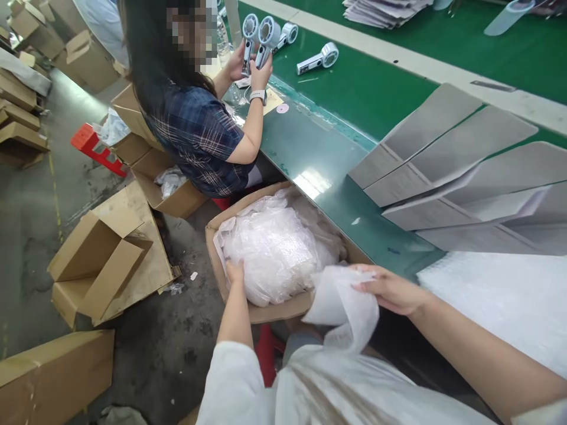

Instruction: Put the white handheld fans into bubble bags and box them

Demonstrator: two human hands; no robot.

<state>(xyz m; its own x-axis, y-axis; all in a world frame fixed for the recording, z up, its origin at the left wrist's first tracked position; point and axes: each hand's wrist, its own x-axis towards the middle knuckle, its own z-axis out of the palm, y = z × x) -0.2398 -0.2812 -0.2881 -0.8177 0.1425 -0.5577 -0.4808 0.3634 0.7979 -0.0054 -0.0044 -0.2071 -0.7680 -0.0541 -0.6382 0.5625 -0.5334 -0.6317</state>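
My left hand (234,273) reaches down into an open cardboard box (283,309) beside the bench and rests against a heap of white bubble-wrap bags (272,248); its fingers are hidden in the plastic. My right hand (390,288) is closed on a single white foam bag (348,307), which hangs limp over my lap at the bench's edge.
Several flat grey cartons (447,159) lie fanned on the green bench (363,88), with a white foam sheet (500,301) at my right. A seated co-worker (195,124) at the bench holds white handheld fans (259,35); one more fan (319,59) lies on the belt. Open cardboard boxes (106,260) litter the floor.
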